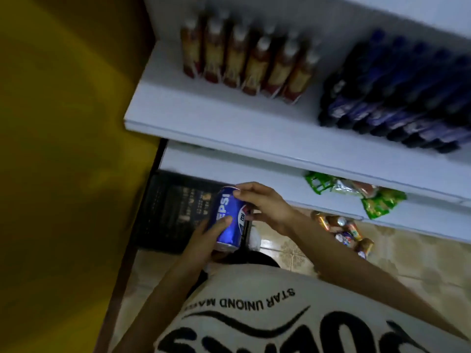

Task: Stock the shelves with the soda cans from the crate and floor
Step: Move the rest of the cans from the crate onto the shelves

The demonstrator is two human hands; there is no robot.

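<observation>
I'm standing in a small shop, right against its white display shelves (229, 128). On the upper board I see one kind of drink lined up in rows, front to back: bottles with white caps and red-and-gold labels (244, 59) on one side, dark bottles with blue caps (397, 98) on the other. Green snack packets (356, 192) lie on the board below. More stock sits on the tiled floor (420, 266): a loose cluster of cans (341, 233) near the shelf foot, and a black plastic crate (173, 212) by the yellow wall (63, 149)
</observation>
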